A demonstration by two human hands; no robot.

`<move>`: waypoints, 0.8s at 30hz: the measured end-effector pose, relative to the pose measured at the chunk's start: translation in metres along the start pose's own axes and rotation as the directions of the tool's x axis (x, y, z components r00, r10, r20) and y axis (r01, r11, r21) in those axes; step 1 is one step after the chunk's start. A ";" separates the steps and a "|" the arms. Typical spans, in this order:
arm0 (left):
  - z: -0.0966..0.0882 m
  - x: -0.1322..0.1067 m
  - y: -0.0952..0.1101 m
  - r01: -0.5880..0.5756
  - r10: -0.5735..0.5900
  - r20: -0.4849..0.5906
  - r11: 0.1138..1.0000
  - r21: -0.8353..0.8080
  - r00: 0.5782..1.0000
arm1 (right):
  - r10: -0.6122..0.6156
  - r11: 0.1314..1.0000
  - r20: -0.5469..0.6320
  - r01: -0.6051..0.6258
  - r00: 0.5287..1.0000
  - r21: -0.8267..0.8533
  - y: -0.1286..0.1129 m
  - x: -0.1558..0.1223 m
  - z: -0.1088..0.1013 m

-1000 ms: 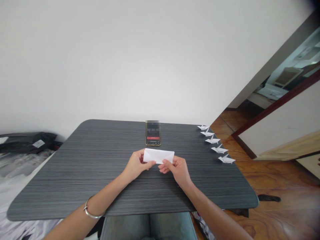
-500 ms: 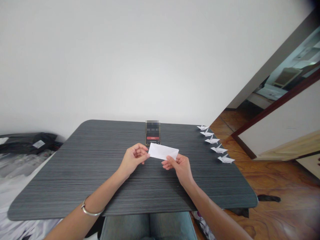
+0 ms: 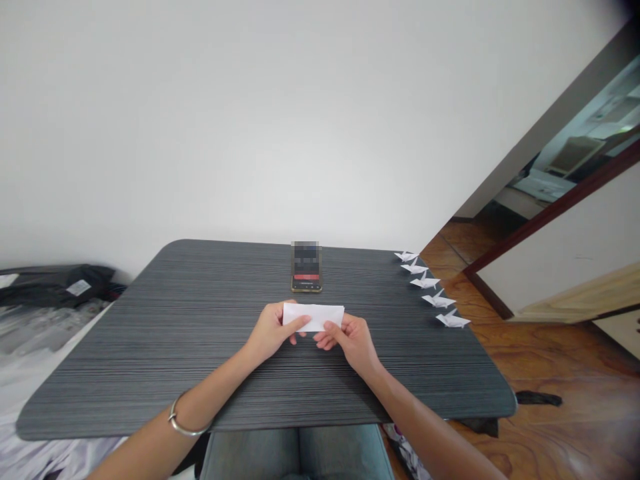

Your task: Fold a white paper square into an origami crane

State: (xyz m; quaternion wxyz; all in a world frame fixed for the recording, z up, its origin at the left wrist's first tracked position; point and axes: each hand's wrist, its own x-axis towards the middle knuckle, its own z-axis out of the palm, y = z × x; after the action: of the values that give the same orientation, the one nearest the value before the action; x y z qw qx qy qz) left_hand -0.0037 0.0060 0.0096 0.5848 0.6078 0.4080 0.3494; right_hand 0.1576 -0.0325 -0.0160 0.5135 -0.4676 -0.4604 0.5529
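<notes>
A folded white sheet of paper, a narrow rectangle, is held level above the dark table between both hands. My left hand pinches its left end, thumb on the near face and fingers behind. Closed on the lower right part is my right hand, its thumb also on the near face. The fingers behind the paper are partly hidden. Just beyond the paper a phone lies on the table, its screen partly blurred out.
Several folded white paper cranes stand in a row along the right edge of the dark wood-grain table. A white wall rises behind it. Left of the table lies a black bag on pale cloth.
The paper has come lower, nearer and slightly left, and now sits level instead of tilted. My left hand has taken hold of its left end. More of the phone shows.
</notes>
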 end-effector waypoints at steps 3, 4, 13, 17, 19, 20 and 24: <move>0.003 -0.002 0.002 0.005 -0.003 -0.044 0.999 0.038 0.999 | 0.008 0.999 0.019 -0.009 1.000 0.035 -0.001 0.001 0.000; 0.004 -0.003 0.003 0.007 -0.004 -0.059 0.999 0.043 0.998 | 0.015 0.998 0.027 -0.017 1.000 0.059 -0.002 0.001 -0.001; 0.007 -0.006 0.006 -0.013 0.014 -0.072 1.000 0.021 0.997 | 0.113 0.983 0.118 -0.129 0.986 0.133 -0.008 0.000 0.002; 0.007 -0.005 0.002 -0.015 0.015 0.003 0.999 0.031 1.000 | 0.124 0.990 0.114 -0.131 0.986 0.056 -0.008 -0.001 0.006; 0.007 -0.005 0.001 0.002 -0.003 0.030 1.000 0.030 1.000 | 0.118 0.992 0.108 -0.121 0.987 0.026 -0.006 -0.002 0.007; 0.007 -0.004 0.001 0.011 -0.012 0.035 1.000 0.026 0.999 | 0.114 0.993 0.106 -0.116 0.988 0.011 -0.006 -0.002 0.007; 0.007 -0.004 0.002 0.025 -0.025 0.020 1.000 0.001 0.999 | 0.112 0.994 0.116 -0.110 0.987 -0.026 -0.003 -0.001 0.006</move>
State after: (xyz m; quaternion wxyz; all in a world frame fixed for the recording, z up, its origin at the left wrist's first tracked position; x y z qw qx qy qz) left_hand 0.0016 -0.0003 0.0109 0.5930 0.6065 0.4096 0.3358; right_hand 0.1523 -0.0339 -0.0122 0.4496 -0.4641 -0.4683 0.6027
